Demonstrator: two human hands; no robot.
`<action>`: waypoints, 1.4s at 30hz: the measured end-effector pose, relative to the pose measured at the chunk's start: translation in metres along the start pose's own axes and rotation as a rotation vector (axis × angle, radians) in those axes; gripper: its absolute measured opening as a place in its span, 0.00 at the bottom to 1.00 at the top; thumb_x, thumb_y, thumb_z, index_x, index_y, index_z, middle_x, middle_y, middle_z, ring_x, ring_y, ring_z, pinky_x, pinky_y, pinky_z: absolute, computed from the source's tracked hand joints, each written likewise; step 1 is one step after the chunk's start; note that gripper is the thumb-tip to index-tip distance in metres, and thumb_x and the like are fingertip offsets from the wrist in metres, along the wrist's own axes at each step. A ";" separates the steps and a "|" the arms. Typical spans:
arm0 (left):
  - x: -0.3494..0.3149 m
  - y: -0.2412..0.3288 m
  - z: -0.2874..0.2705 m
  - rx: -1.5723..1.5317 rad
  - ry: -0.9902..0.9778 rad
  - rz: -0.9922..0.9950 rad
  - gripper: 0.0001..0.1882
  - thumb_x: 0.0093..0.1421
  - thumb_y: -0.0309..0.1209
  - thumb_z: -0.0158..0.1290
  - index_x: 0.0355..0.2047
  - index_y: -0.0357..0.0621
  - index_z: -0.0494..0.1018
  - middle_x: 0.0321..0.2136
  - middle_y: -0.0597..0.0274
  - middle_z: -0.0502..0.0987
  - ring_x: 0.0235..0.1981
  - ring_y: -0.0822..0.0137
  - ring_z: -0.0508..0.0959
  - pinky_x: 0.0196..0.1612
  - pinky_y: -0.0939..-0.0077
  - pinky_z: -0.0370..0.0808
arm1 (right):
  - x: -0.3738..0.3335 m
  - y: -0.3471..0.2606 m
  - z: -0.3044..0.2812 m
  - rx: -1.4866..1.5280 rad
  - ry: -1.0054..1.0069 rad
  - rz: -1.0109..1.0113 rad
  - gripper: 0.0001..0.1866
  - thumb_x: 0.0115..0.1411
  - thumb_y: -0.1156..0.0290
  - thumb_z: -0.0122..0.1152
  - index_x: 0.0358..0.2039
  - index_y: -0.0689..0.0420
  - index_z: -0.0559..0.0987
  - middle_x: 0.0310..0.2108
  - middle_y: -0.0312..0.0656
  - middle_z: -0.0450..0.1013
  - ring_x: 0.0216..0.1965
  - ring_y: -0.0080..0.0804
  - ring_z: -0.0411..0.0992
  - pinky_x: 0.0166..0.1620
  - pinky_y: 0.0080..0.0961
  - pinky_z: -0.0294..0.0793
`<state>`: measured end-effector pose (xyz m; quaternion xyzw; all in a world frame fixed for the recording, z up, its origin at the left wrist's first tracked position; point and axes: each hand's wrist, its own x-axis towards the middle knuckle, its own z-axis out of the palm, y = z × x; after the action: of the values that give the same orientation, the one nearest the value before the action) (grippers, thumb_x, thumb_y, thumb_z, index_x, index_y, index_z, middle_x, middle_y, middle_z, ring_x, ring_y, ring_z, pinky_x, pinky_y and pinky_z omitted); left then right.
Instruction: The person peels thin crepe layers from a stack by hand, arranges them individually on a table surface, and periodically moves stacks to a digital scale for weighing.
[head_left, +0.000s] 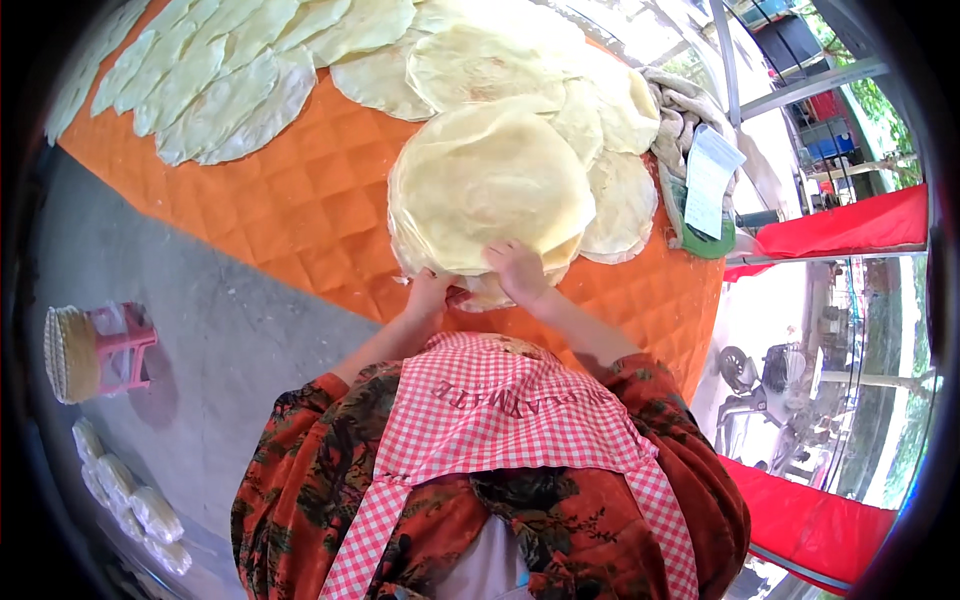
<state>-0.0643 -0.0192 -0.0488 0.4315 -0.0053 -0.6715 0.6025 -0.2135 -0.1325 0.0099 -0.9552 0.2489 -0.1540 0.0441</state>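
Note:
A stack of thin, round, pale yellow flatbreads (490, 180) lies in front of me on an orange quilted table cover (300, 190). My left hand (430, 290) is closed at the near-left edge of the stack, its fingertips pinching the rim of a sheet. To its right, my right hand (517, 272) has its fingers curled over the near edge of the top flatbread. That near rim looks slightly lifted and folded between my hands. How many layers my fingers hold cannot be made out.
More flatbreads (220, 100) overlap in rows along the far left, and others (615, 205) fan out behind and right of the stack. A crumpled cloth (675, 105) and a paper slip (710, 165) lie at the right edge. A pink stool (130, 345) and bagged bundles (125, 490) stand on the floor at left.

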 end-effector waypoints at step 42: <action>0.029 0.074 -0.040 0.784 0.341 0.402 0.15 0.58 0.29 0.52 0.44 0.36 0.66 0.30 0.59 0.76 0.28 0.69 0.76 0.33 0.75 0.75 | 0.036 0.004 -0.044 0.259 0.082 0.386 0.11 0.50 0.75 0.55 0.35 0.60 0.79 0.26 0.53 0.75 0.32 0.52 0.74 0.36 0.43 0.73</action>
<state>0.0213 -0.0427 -0.0511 0.7209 -0.2430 -0.4085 0.5044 -0.1994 -0.1543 0.0611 -0.8691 0.4067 -0.2122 0.1850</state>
